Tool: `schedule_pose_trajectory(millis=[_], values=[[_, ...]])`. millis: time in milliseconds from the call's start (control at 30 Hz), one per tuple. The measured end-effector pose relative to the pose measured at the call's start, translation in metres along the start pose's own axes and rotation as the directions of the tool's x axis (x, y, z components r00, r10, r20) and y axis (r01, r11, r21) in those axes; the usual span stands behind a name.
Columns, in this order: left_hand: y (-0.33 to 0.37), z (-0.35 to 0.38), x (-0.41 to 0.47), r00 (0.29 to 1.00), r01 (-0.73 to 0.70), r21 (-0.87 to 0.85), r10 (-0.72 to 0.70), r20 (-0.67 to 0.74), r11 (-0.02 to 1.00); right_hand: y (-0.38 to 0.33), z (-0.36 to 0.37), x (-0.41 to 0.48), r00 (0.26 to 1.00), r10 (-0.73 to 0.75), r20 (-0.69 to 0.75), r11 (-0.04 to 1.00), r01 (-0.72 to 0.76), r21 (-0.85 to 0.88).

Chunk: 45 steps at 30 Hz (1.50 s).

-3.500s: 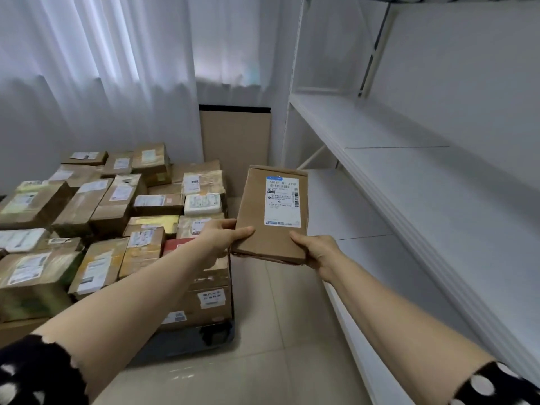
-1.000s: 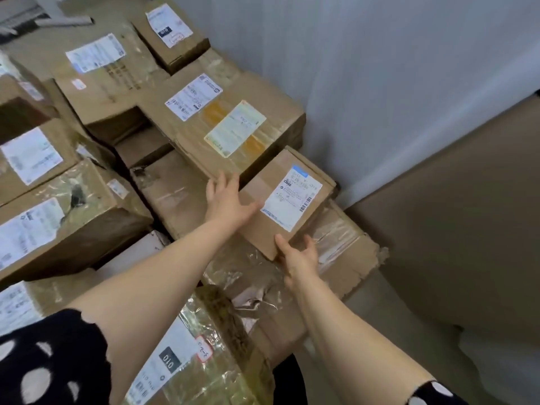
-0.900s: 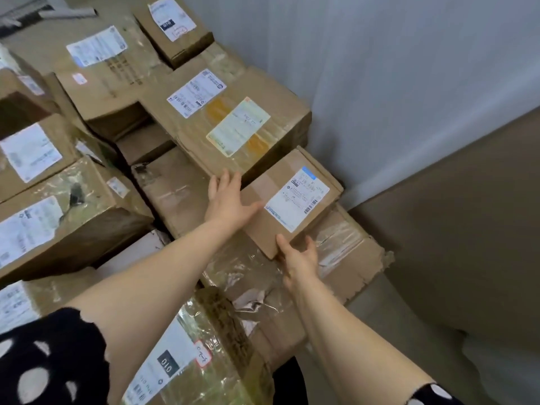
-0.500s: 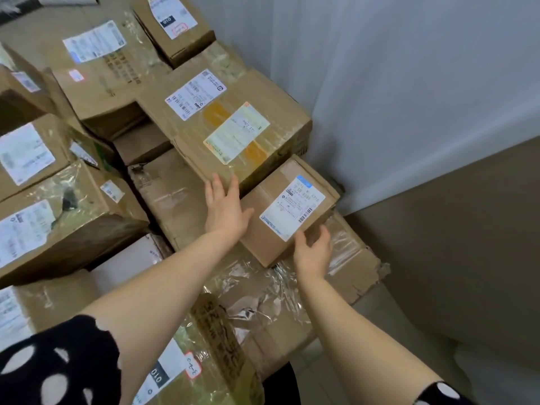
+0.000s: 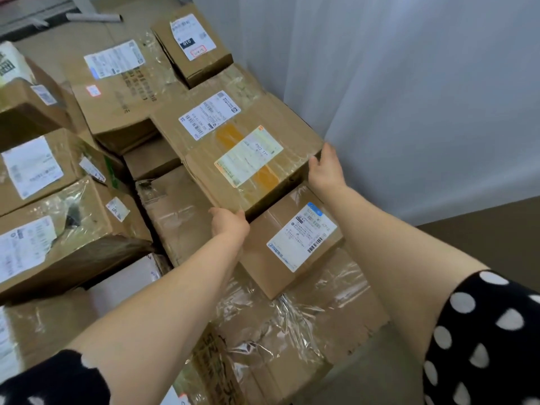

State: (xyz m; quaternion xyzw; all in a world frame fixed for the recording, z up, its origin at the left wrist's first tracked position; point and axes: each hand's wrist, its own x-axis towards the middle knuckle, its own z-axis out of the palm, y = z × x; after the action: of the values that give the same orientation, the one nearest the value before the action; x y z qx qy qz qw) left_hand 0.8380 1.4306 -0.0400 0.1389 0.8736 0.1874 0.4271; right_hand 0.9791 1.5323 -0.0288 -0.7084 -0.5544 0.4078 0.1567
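Head view: we see the large box (image 5: pixel 248 159) atop the pile's (image 5: pixel 76 238) right edge, beside the curtain (image 5: pixel 409 97).
Left hand (image 5: pixel 229 226): fingers hooked under its near corner.
Right hand (image 5: pixel 327 168): fingers clasp its right corner.
Progress: grip taken — lifting and carrying remain, we judge.

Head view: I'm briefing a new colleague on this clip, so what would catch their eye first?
Both hands hold the large taped box at centre: the left hand grips its near corner, the right hand its right corner beside the white curtain. Just in front lies a smaller parcel with a blue-edged label, its far end hidden by that box.
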Motion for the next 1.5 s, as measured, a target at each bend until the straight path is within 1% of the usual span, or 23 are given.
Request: schedule_pose_trajectory(millis=[67,133,233,533,600,700,800,867,967,1033,1067,1133,1200,1300,1400,1500], values=[[-0.001,-0.001,0.006,1.000,0.027,-0.064,-0.027,0.009,0.998,-0.006,-0.002,0.011,1.000,0.010,0.020,1.000,-0.010,-0.005],[-0.006,-0.001,0.014,0.996,0.087,-0.153,-0.084,0.030,0.984,-0.009,-0.005,0.016,1.000,-0.003,0.021,1.000,0.004,-0.016],[-0.014,-0.002,0.023,0.977,0.206,-0.323,-0.178,0.115,0.924,-0.009,-0.007,0.016,1.000,-0.014,0.014,0.998,0.015,-0.060],[-0.011,-0.018,0.027,0.964,0.266,-0.435,-0.226,0.142,0.860,-0.003,0.004,0.003,0.997,-0.049,-0.060,0.991,0.041,-0.129],[-0.011,-0.021,0.029,0.964,0.264,-0.432,-0.227,0.137,0.862,-0.003,0.006,0.000,0.996,-0.050,-0.071,0.990,0.040,-0.134],[-0.015,-0.022,0.031,0.972,0.236,-0.388,-0.207,0.114,0.891,-0.002,0.006,-0.004,0.997,-0.042,-0.062,0.994,0.036,-0.102],[-0.017,-0.022,0.027,0.968,0.244,-0.380,-0.202,0.148,0.892,0.001,0.004,-0.008,1.000,0.002,-0.029,0.999,-0.003,-0.033],[-0.015,-0.023,0.019,0.951,0.296,-0.402,-0.231,0.203,0.866,0.011,0.004,-0.014,0.994,0.087,-0.058,0.996,-0.088,-0.003],[-0.013,-0.024,0.008,0.919,0.373,-0.391,-0.275,0.283,0.842,0.038,0.006,-0.034,0.944,0.278,-0.175,0.952,-0.295,-0.082],[-0.012,-0.024,0.003,0.880,0.443,-0.357,-0.322,0.349,0.823,0.056,0.010,-0.050,0.904,0.405,-0.138,0.897,-0.422,-0.133],[-0.012,-0.023,0.001,0.856,0.476,-0.326,-0.343,0.388,0.817,0.062,0.012,-0.057,0.894,0.439,-0.092,0.884,-0.448,-0.134],[-0.014,-0.021,-0.004,0.808,0.518,-0.258,-0.368,0.460,0.816,0.071,0.015,-0.067,0.901,0.434,-0.027,0.896,-0.434,-0.098],[-0.017,-0.016,-0.007,0.792,0.517,-0.250,-0.346,0.504,0.819,0.074,0.015,-0.070,0.914,0.406,-0.019,0.910,-0.406,-0.083],[-0.020,-0.011,-0.010,0.831,0.456,-0.295,-0.283,0.479,0.840,0.075,0.014,-0.066,0.911,0.411,-0.040,0.909,-0.413,-0.064],[-0.025,-0.005,-0.012,0.864,0.415,-0.371,-0.231,0.448,0.830,0.076,0.014,-0.067,0.915,0.397,-0.067,0.914,-0.401,-0.057],[-0.029,-0.003,-0.016,0.873,0.386,-0.363,-0.208,0.442,0.848,0.082,0.013,-0.070,0.920,0.380,-0.095,0.920,-0.387,-0.067]])
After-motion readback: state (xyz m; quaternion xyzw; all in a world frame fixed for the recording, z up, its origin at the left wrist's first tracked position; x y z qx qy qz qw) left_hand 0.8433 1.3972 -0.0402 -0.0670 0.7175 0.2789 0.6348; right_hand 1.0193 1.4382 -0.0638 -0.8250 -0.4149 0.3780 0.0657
